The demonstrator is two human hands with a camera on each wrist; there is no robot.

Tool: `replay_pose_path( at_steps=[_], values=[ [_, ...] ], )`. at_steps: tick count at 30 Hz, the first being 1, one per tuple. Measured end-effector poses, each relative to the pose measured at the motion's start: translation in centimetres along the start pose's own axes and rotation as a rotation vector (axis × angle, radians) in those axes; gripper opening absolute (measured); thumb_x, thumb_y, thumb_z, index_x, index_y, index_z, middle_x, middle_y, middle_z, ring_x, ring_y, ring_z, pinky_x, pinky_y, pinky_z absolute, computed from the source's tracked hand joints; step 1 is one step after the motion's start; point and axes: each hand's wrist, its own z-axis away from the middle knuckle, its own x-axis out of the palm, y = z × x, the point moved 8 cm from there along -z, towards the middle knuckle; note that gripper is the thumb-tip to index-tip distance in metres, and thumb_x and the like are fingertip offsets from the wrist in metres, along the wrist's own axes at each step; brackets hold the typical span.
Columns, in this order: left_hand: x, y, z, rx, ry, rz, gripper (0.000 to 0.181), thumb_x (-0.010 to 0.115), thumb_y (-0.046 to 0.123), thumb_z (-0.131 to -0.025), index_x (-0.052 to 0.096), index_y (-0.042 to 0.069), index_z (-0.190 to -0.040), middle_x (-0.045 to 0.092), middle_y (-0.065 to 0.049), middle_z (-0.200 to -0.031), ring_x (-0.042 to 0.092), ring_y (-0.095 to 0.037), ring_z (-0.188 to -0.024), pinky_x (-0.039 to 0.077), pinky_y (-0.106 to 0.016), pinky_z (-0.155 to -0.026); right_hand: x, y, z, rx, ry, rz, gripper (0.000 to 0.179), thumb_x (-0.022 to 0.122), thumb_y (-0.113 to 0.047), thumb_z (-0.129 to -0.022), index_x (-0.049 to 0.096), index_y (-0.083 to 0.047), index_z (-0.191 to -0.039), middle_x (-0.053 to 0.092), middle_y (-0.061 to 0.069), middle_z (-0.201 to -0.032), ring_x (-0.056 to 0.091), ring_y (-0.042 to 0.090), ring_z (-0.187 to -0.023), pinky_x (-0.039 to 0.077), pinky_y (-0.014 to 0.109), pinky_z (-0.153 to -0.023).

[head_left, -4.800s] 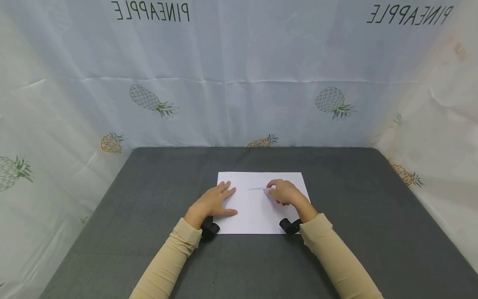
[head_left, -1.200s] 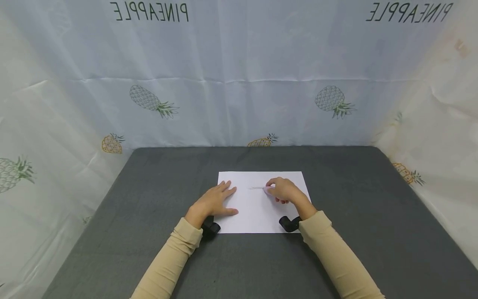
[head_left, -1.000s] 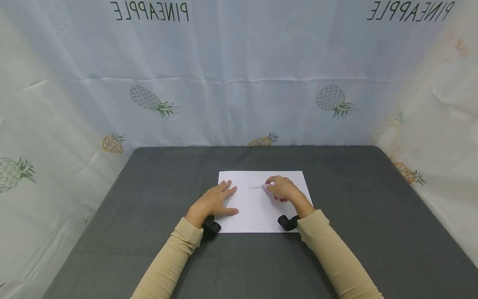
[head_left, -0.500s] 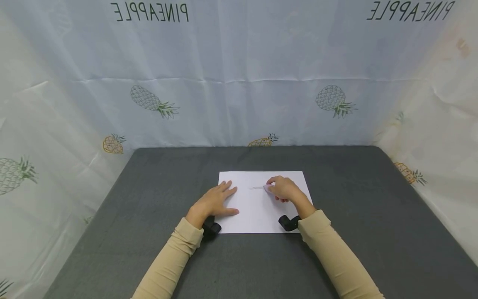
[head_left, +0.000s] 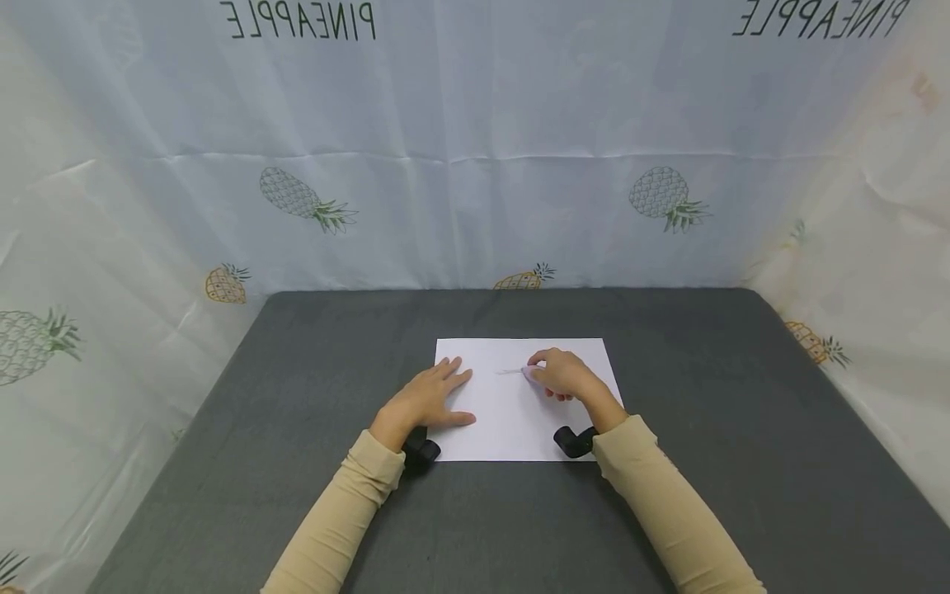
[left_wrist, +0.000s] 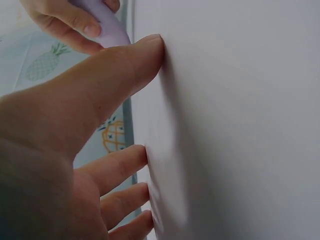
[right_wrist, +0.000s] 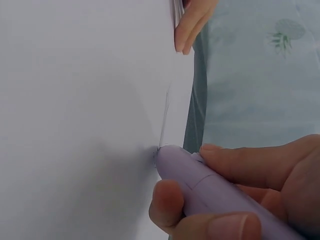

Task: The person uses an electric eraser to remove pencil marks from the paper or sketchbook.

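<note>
A white sheet of paper [head_left: 505, 429] lies on the dark grey table. My left hand [head_left: 429, 398] rests on its left side, fingers spread and pressing it down; in the left wrist view the thumb [left_wrist: 145, 57] and fingertips touch the paper. My right hand [head_left: 566, 376] grips a smooth, rounded purple utility knife [right_wrist: 200, 182]. A finger sits by its small side slider [right_wrist: 197, 157], and the tip meets the paper. Thin, nearly straight lines [right_wrist: 165, 112] run from that tip toward the left hand. The blade itself is mostly hidden.
Black wrist cameras sit under both wrists, the right one [head_left: 571, 442] over the paper's lower right. The grey table [head_left: 505, 528] extends around the sheet. A pale curtain [head_left: 460, 214] with printed pineapples hangs behind and along the sides.
The right hand makes small left and right shifts with the utility knife along the same line, ending slightly left of where it was half a second ago. The left hand stays in place.
</note>
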Motion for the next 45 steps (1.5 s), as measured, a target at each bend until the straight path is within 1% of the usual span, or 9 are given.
replay_pose_path(
  at_steps=[6,15,21,25,31,37,41,45],
  values=[
    [0.07,-0.09,-0.06,0.0,-0.003,0.002,0.079,0.066,0.05,-0.086,0.036,0.015,-0.15,0.023,-0.012,-0.162,0.019,-0.033,-0.152,0.025,-0.05,-0.122,0.05,0.34,0.21,0.006,-0.022,0.01,0.037,0.053,-0.026,-0.098,0.056,-0.011,-0.132,0.052,0.002,-0.058,0.042,0.013,-0.045,0.037,0.022,-0.044],
    [0.1,-0.05,-0.18,0.007,-0.004,0.0,0.079,0.066,0.05,-0.086,0.036,0.014,-0.15,0.023,-0.012,-0.162,0.019,-0.034,-0.152,0.024,-0.051,-0.121,-0.2,-0.01,-0.17,-0.014,0.003,0.005,0.038,0.052,-0.025,-0.098,0.056,-0.01,-0.132,0.051,0.001,-0.056,0.043,0.012,-0.044,0.038,0.021,-0.043],
    [-0.03,0.19,-0.18,0.018,0.004,0.002,0.079,0.066,0.05,-0.086,0.036,0.013,-0.15,0.024,-0.013,-0.162,0.019,-0.034,-0.151,0.025,-0.05,-0.121,-0.16,0.45,0.39,0.001,0.0,0.034,0.038,0.052,-0.026,-0.098,0.056,-0.011,-0.133,0.051,0.001,-0.056,0.042,0.012,-0.044,0.036,0.021,-0.043],
    [0.05,0.1,-0.22,0.009,0.002,-0.001,0.079,0.066,0.05,-0.086,0.036,0.014,-0.15,0.023,-0.012,-0.162,0.019,-0.033,-0.152,0.025,-0.05,-0.122,-0.19,0.49,0.6,-0.008,0.009,0.044,0.037,0.052,-0.025,-0.098,0.056,-0.011,-0.132,0.052,0.002,-0.056,0.042,0.012,-0.043,0.036,0.022,-0.043],
    [0.29,-0.13,-0.22,-0.008,-0.006,-0.001,0.079,0.065,0.051,-0.086,0.036,0.016,-0.15,0.022,-0.011,-0.162,0.018,-0.032,-0.152,0.024,-0.049,-0.122,0.04,-0.09,0.2,-0.026,0.027,0.043,0.037,0.051,-0.026,-0.099,0.056,-0.011,-0.132,0.05,0.0,-0.055,0.043,0.012,-0.045,0.038,0.021,-0.044],
    [0.15,0.04,-0.15,0.014,-0.001,0.008,0.079,0.066,0.05,-0.086,0.036,0.014,-0.15,0.023,-0.013,-0.162,0.019,-0.034,-0.152,0.025,-0.05,-0.122,0.08,0.08,0.35,-0.02,0.016,0.025,0.037,0.052,-0.027,-0.098,0.056,-0.011,-0.132,0.051,0.001,-0.057,0.042,0.012,-0.045,0.037,0.022,-0.044],
    [-0.01,0.13,-0.08,0.028,0.005,0.006,0.078,0.066,0.049,-0.086,0.037,0.012,-0.149,0.024,-0.015,-0.161,0.02,-0.035,-0.151,0.025,-0.05,-0.121,-0.05,0.27,0.59,-0.036,-0.001,0.01,0.037,0.053,-0.025,-0.098,0.057,-0.01,-0.132,0.053,0.002,-0.059,0.041,0.012,-0.044,0.037,0.022,-0.043],
    [-0.14,0.16,-0.08,0.031,0.007,0.01,0.078,0.066,0.049,-0.086,0.037,0.012,-0.149,0.025,-0.015,-0.161,0.02,-0.035,-0.151,0.025,-0.05,-0.121,-0.2,0.18,0.32,-0.04,0.004,0.007,0.037,0.053,-0.025,-0.098,0.057,-0.009,-0.131,0.054,0.002,-0.059,0.042,0.012,-0.044,0.037,0.021,-0.043]
  ],
)
